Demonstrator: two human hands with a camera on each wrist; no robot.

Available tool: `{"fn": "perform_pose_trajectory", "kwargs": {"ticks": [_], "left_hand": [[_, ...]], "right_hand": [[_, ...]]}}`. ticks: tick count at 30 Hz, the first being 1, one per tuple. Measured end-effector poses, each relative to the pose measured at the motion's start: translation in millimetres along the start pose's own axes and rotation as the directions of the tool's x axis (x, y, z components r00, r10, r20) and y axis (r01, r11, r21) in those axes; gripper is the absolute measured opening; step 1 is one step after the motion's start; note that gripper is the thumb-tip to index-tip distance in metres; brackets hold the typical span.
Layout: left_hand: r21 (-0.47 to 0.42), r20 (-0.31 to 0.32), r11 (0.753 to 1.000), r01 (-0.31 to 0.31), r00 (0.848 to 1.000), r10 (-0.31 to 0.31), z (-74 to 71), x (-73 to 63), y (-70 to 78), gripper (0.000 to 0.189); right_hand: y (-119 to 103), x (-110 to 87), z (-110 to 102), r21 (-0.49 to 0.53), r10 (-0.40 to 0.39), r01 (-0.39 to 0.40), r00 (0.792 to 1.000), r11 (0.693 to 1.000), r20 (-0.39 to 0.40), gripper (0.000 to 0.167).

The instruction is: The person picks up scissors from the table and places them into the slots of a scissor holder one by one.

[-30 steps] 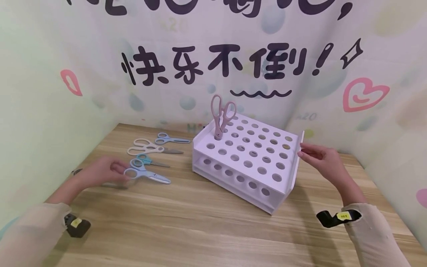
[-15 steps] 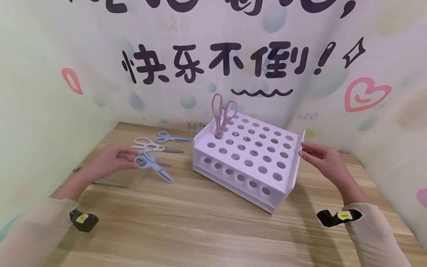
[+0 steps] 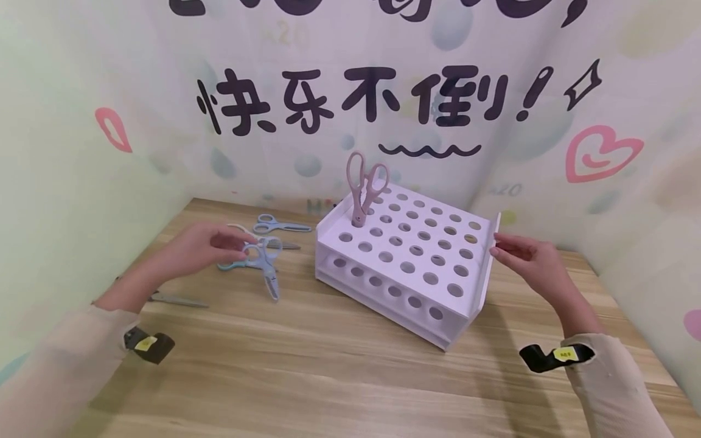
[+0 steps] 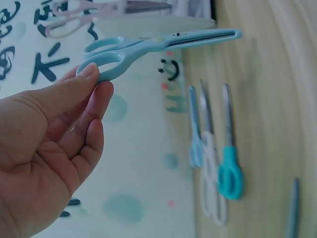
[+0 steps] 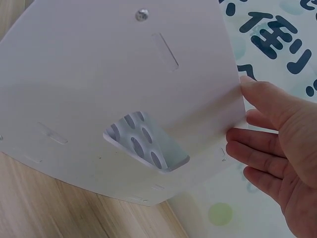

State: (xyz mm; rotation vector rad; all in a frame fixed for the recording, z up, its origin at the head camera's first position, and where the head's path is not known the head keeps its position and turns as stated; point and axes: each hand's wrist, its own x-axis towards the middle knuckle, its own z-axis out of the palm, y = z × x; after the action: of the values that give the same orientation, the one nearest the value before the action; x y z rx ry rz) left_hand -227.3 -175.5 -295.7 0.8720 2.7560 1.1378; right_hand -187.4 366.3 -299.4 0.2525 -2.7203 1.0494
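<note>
My left hand [image 3: 205, 243] pinches light-blue scissors [image 4: 148, 45] by one handle loop between thumb and fingers. The blades are together and point down to the right in the head view, above the table. A white rack [image 3: 394, 258] with rows of round holes stands at centre right. Pink scissors [image 3: 358, 204] are upright in a hole at its left, handles up. At the rack's right side wall, my right hand [image 3: 528, 261] holds the upper edge between thumb and fingers, seen closely from the right wrist [image 5: 267, 134].
On the wooden table [image 3: 306, 377] at left lie blue scissors [image 3: 279, 225], white-handled scissors [image 4: 210, 178] and turquoise-handled scissors [image 4: 230, 173]. Another pair of scissors [image 3: 181, 300] is partly hidden by the left forearm. A printed cloth [image 3: 306, 55] hangs behind.
My left hand has lifted the light-blue scissors and carried them right, toward the rack; their blades have swung to point more downward. The right hand stays on the rack's side wall.
</note>
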Motion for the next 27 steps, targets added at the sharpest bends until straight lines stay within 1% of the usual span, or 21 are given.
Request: {"fn": "perform_pose_trajectory", "kwargs": {"ticks": [7, 9, 12, 15, 20, 24, 27], "left_hand": [[-0.057, 0.052, 0.996, -0.07, 0.996, 0.073, -8.5, 19.5, 29.4, 0.026], [-0.055, 0.062, 0.995, -0.088, 0.994, 0.092, -10.7, 25.4, 38.3, 0.025], [-0.065, 0.083, 0.993, -0.098, 0.991, 0.103, -14.2, 33.8, 50.8, 0.025], [-0.067, 0.093, 0.989, -0.135, 0.986, 0.14, -17.3, 42.5, 60.8, 0.025], [-0.052, 0.069, 0.982, -0.184, 0.98, 0.187, -22.4, 57.2, 76.9, 0.027], [-0.018, 0.037, 0.977, -0.215, 0.976, 0.215, -26.5, 70.0, 89.1, 0.027], [-0.031, 0.018, 0.972, -0.233, 0.972, 0.234, -29.1, 79.2, 98.0, 0.027]], "right_hand": [[0.0, -0.9, -0.6, 0.012, 0.009, -0.009, 1.0, 1.0, 0.005, 0.047], [0.5, -0.7, -0.8, 0.014, 0.013, -0.013, 1.0, 1.0, 0.007, 0.048], [1.4, -0.1, -1.3, 0.012, 0.012, -0.012, 1.0, 1.0, 0.007, 0.048], [1.5, 0.1, -1.5, 0.013, 0.006, -0.007, 1.0, 1.0, 0.006, 0.048], [1.5, 0.1, -1.4, 0.011, 0.005, -0.005, 1.0, 1.0, 0.004, 0.047], [1.8, 0.2, -1.3, 0.01, 0.005, -0.005, 1.0, 1.0, 0.004, 0.047], [1.8, 0.2, -1.1, 0.016, 0.004, -0.004, 1.0, 1.0, 0.004, 0.047]]}}
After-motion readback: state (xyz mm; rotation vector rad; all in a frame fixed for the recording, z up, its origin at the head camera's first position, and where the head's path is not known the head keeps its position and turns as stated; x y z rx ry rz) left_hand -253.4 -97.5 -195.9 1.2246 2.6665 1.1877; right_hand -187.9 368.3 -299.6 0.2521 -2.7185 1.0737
